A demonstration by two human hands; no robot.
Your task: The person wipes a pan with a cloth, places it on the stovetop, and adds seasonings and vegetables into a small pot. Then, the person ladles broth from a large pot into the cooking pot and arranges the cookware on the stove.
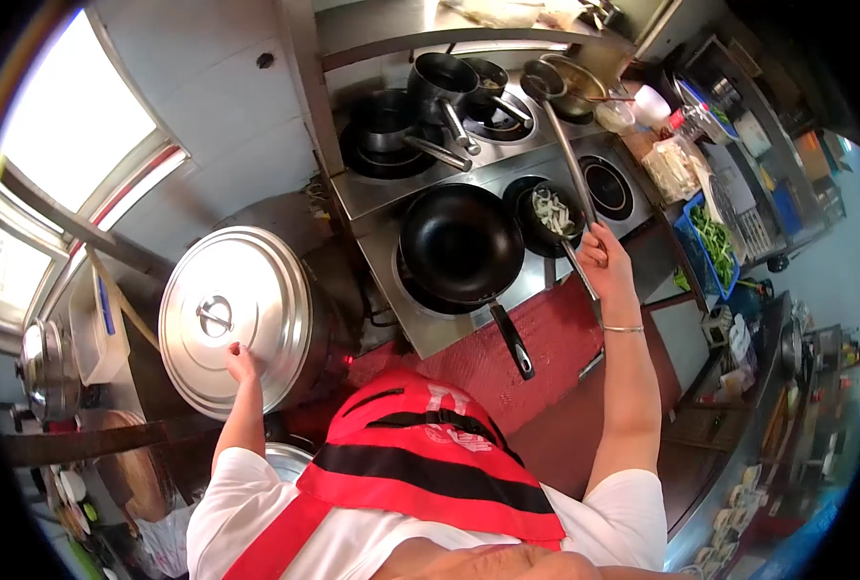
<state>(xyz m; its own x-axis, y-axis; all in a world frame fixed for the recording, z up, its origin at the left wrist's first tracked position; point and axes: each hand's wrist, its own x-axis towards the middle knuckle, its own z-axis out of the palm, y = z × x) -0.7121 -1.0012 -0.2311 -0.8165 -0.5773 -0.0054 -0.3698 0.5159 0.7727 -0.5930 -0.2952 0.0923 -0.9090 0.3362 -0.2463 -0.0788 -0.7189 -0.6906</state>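
My right hand (601,253) is wrapped round the long handle of a metal ladle (543,81), whose bowl is up by the pots at the back of the stove. Below and left of that hand, a small pan (552,212) holds pale sliced food. A large black wok (462,242), empty inside, rests on the front left burner with its handle toward me. My left hand (243,362) is at the front part of a big round metal lid (237,324), below its knob. Its fingers look curled, but whether they grip anything is too small to tell.
Several pots (384,121) stand on the back burners. To the right are a blue basket (708,244) of green vegetables, a bag of white food (672,169) and shelves. A clear plastic container (99,326) and another lidded pot (45,370) are at the far left.
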